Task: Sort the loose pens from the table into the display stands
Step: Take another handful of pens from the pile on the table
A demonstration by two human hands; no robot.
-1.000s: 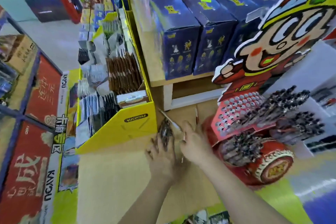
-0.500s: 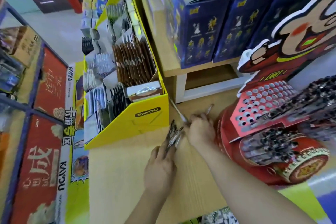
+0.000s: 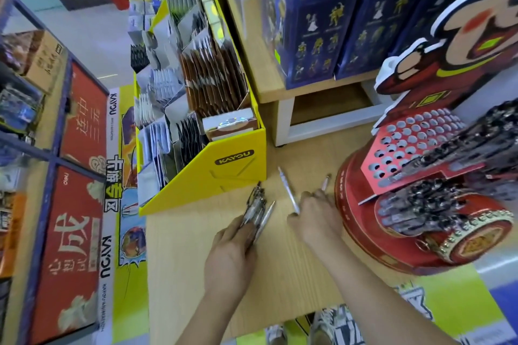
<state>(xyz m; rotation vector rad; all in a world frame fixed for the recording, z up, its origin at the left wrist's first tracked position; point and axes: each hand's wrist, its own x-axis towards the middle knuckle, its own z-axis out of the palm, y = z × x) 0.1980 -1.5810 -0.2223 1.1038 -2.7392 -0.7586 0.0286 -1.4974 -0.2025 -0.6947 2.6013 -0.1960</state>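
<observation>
A stationery or toy shop; a yellow KAYOU display bin [image 3: 224, 173] holds rows of card packs [image 3: 215, 81]; identical blue boxes [image 3: 316, 22] line a wooden shelf [image 3: 263, 75]; a red cartoon-topped stand [image 3: 414, 148] bristles with pens [image 3: 420, 207].

Table [image 3: 196, 274] sits centre. Card display box [image 3: 224, 173] stands on its back-left part, packs standing in rows inside. Pen stand [image 3: 364, 204] is on the table's right side w/ pens stuck in its tiers; cutout figure [image 3: 462, 36] rises behind it. Raised shelf [image 3: 269, 78] is at the table's back, btwn box and stand, w/ cartons [image 3: 316, 22] in a row on top. L hand [image 3: 229, 258] is front-centre, w/ pen bundle [image 3: 255, 210] in it, tips pointing back twd the box corner. R hand [image 3: 316, 221] is right of it, just beside the stand base. Long pen [image 3: 288, 190] lies on the table btwn bundle and R hand, near end at the thumb. Short pen [image 3: 325, 182] is btwn R hand's fingertips and the stand base. Shoes [image 3: 330, 325] are on the floor below the near table edge.
</observation>
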